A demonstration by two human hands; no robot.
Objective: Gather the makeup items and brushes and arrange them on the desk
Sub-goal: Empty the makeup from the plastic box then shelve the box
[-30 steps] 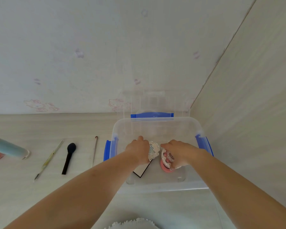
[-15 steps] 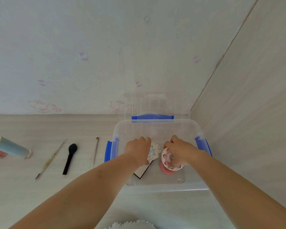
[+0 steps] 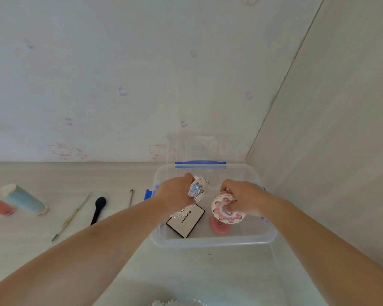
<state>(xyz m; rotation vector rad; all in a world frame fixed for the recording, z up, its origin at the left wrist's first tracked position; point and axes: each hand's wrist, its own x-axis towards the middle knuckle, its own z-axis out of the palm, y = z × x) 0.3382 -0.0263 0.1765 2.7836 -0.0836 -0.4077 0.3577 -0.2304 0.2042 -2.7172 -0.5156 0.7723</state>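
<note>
Over the bin: both hands are raised above the clear storage bin (image 3: 212, 240), which sits on the counter (image 3: 53, 173) against the corner of the walls.
Left hand: the left hand (image 3: 175, 193) has its fingers curled round a pale ornate compact with a blue glittery centre (image 3: 198, 188).
Right hand: the right hand (image 3: 245, 198) grips a round white case studded with pink dots (image 3: 227, 212), fingers wrapped over its upper edge.
Between the hands: the two held items are near each other but apart.
Below the left hand: a white rectangular palette with a black edge (image 3: 186, 219) lies on the bin floor.
Below the right hand: a round pink item (image 3: 219, 226) lies on the bin floor, partly hidden by the dotted case.
Left of the left hand: on the counter lie a thin short stick tool (image 3: 131, 197), a black brush (image 3: 98, 209), and a long slim yellowish tool (image 3: 72, 216), side by side and apart.
Far left of the hand: a pale blue tube (image 3: 23, 199) lies on its side, just beside a blurred red item (image 3: 0, 207).
</note>
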